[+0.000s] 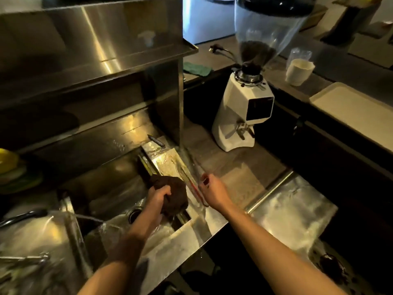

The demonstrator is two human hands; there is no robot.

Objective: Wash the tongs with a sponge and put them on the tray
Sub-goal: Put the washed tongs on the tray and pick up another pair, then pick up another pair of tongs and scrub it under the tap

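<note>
Blurring tongs [192, 182] in right hand [213, 191], left hand's [158, 198] sponge [177, 191]

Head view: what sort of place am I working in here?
Probably a café's bar counter: a white coffee grinder with beans in its hopper, a stainless steel sink, and a tray on the raised counter.

A sink [110, 188] sat at left, a coffee grinder [242, 116] on the counter [240, 167] right of it, a tray [357, 111] farther right.

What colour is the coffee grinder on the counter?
The coffee grinder is white, with a black front; the head view shows it best.
</note>
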